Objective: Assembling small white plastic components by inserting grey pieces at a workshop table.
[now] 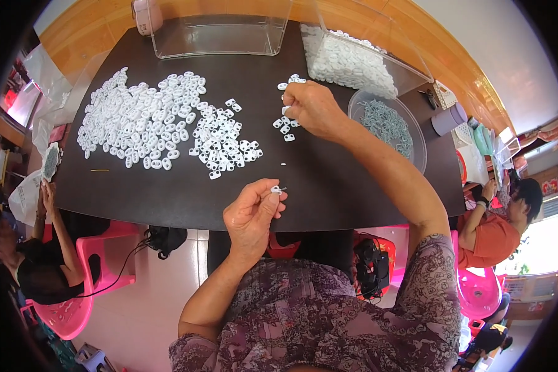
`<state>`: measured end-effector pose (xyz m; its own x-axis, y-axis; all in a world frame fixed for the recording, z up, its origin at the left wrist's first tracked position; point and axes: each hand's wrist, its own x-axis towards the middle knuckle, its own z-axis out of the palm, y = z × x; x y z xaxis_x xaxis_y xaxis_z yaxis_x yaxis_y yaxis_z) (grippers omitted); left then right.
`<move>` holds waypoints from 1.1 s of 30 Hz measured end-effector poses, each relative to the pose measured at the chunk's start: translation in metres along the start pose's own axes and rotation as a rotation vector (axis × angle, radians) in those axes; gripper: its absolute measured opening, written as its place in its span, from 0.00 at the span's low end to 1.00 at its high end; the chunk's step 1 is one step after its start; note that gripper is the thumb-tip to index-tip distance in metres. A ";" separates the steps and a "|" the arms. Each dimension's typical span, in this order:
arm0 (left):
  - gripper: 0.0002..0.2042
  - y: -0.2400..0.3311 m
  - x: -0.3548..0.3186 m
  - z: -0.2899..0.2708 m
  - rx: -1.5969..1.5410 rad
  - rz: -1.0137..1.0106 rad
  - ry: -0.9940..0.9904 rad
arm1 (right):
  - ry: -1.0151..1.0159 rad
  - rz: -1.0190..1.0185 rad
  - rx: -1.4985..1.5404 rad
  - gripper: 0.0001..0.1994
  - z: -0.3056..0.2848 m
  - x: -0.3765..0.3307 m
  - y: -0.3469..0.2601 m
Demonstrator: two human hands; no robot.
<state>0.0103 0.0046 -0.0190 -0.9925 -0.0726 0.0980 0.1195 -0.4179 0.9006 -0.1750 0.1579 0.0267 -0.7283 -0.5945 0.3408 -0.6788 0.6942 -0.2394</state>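
Near the table's front edge, my left hand [249,216] pinches a small white plastic piece [275,190] with a thin greenish-grey screw [283,188] sticking out of it to the right. My right hand [316,110] reaches farther out, closed at the fingertips on what looks like another small white piece [285,110]. Around those fingertips lie several loose white pieces with dark holes [285,129]. To their left is a heap of similar pieces [220,139], and beyond it a larger heap of white oval two-holed pieces [136,121].
A round clear tub of screws [387,127] stands right of my right forearm. Behind it, a clear bin [350,65] holds many white pieces; another clear bin [217,53] is at the back. A purple cup [449,119] stands at the right edge. People [499,226] sit at both sides.
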 end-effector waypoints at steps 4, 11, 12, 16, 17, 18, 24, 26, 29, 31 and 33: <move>0.09 -0.001 0.000 -0.001 -0.001 0.000 0.005 | -0.069 0.158 0.418 0.04 -0.024 -0.006 -0.013; 0.09 0.000 0.000 0.000 -0.016 -0.007 0.010 | -0.085 0.257 0.700 0.06 -0.033 -0.025 -0.014; 0.09 0.000 0.000 0.000 -0.017 -0.001 0.012 | -0.081 0.260 0.700 0.06 -0.033 -0.026 -0.013; 0.09 0.000 0.000 0.001 -0.037 0.008 0.014 | -0.055 0.245 0.671 0.06 -0.034 -0.030 -0.014; 0.09 0.001 0.000 0.001 -0.036 0.009 0.011 | -0.049 0.244 0.662 0.06 -0.035 -0.030 -0.016; 0.09 0.001 0.000 0.001 -0.034 0.011 0.015 | -0.047 0.244 0.661 0.06 -0.037 -0.030 -0.016; 0.09 -0.001 0.000 0.001 -0.034 0.012 0.020 | -0.037 0.209 0.605 0.06 -0.042 -0.033 -0.018; 0.09 -0.001 0.001 0.001 -0.028 0.022 0.012 | -0.027 0.225 0.598 0.06 -0.049 -0.032 -0.013; 0.09 0.000 0.000 0.001 -0.033 0.009 0.023 | 0.089 0.228 0.444 0.06 -0.085 -0.017 -0.002; 0.09 0.000 0.000 0.000 -0.029 0.021 0.027 | 0.270 0.259 0.290 0.07 -0.112 -0.003 0.007; 0.09 0.001 0.000 0.001 -0.039 0.029 0.017 | 0.407 0.272 0.048 0.07 -0.137 0.010 0.025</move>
<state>0.0104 0.0054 -0.0180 -0.9881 -0.1002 0.1163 0.1493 -0.4508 0.8801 -0.1865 0.2244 0.1485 -0.7904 -0.1811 0.5852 -0.4795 0.7775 -0.4070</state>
